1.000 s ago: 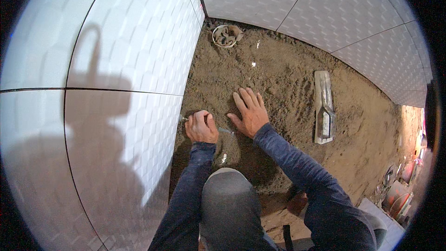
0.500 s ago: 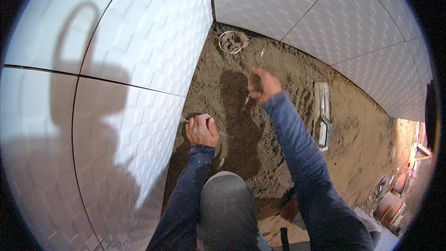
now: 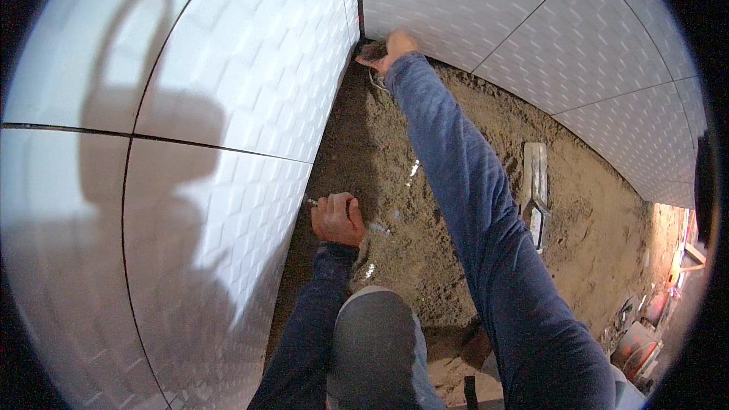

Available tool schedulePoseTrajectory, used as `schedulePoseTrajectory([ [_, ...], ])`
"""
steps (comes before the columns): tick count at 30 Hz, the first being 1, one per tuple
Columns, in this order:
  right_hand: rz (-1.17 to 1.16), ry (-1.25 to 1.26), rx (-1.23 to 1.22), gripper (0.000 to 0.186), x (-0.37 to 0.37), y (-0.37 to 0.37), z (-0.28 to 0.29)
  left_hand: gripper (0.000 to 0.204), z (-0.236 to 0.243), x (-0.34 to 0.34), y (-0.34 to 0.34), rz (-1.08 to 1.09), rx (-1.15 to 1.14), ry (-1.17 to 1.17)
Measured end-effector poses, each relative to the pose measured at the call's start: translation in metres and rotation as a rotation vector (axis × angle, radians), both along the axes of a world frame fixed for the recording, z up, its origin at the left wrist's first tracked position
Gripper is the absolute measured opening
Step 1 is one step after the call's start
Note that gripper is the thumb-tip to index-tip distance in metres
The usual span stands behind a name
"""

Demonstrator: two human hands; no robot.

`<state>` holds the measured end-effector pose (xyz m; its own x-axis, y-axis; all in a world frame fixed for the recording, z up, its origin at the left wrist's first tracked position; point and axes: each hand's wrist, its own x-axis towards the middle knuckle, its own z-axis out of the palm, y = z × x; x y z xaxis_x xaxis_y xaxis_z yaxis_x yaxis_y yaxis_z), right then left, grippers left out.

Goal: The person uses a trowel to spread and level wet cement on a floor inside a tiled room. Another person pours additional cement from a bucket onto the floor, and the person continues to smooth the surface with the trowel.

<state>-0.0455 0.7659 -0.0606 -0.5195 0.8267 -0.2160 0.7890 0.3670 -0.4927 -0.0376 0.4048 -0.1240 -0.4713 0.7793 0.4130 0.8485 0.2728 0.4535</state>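
Observation:
My left hand (image 3: 337,219) rests on the rough sandy mortar bed (image 3: 425,281) near the foot of the left wall, its fingers curled in. Whatever they may hold is hidden; small pale bits show on either side of the hand. Stretched far forward, my right hand (image 3: 392,50) is at the corner where the two tiled walls meet. Its thumb and fingers curve round a dark lump (image 3: 372,51) whose kind I cannot make out. Just under that hand, part of the rim of a round container (image 3: 373,80) shows; the rest is covered.
White embossed tiles cover the left wall (image 3: 258,68) and the far wall (image 3: 486,0). A long metal trowel (image 3: 535,193) lies on the mortar right of my right forearm. At the far right sit a bucket (image 3: 636,349) and clutter. My knee (image 3: 376,334) is in front.
My right hand has moved forward and left, from above the middle of the mortar to the wall corner, now covering most of the round container. The left hand stays in place.

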Motion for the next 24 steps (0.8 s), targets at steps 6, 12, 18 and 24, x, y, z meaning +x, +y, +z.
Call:
schedulePoseTrajectory([
  [6,0.065,-0.172,0.369,0.077,0.004,-0.007,0.01,0.018,0.001,-0.001,0.0,-0.031,-0.03,-0.035],
  [12,-0.287,0.196,-0.038,0.045,0.006,-0.029,0.001,0.02,0.013,0.001,0.002,-0.009,-0.057,-0.046],
  [18,0.005,0.057,0.715,0.04,-0.006,-0.072,-0.051,0.021,0.009,0.002,0.002,-0.017,-0.069,-0.025],
  [24,0.19,-0.201,0.57,0.04,-0.017,-0.077,-0.045,0.021,0.016,0.0,0.001,-0.022,-0.045,-0.032],
])
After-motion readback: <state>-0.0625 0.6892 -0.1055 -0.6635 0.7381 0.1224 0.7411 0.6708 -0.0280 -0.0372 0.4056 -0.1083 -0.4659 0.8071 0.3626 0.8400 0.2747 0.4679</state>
